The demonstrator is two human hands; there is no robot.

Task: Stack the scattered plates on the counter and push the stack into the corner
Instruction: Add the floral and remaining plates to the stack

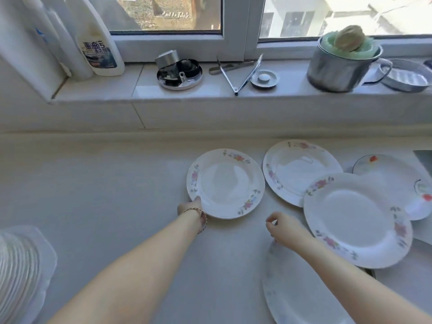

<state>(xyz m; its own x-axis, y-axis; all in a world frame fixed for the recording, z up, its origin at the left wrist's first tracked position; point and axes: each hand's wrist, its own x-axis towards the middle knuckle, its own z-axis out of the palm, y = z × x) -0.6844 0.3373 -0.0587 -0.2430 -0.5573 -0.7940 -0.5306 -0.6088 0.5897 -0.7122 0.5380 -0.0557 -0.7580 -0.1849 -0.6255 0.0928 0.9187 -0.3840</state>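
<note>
Several white plates with flower rims lie on the pale counter (105,195). My left hand (190,208) grips the near-left rim of the leftmost plate (225,183). A second plate (297,170) lies to its right, partly under a large tilted plate (357,220). A plate with red marks (395,183) sits at the far right. My right hand (284,228) is curled over the far edge of a near plate (297,288), fingers bent; whether it grips the rim is unclear.
The window sill holds cleaner bottles (98,40), a metal dish of parts (178,72), tongs (243,71), a sink plug (264,78) and a steel pot (339,64). A white ribbed object (21,272) sits at the near left.
</note>
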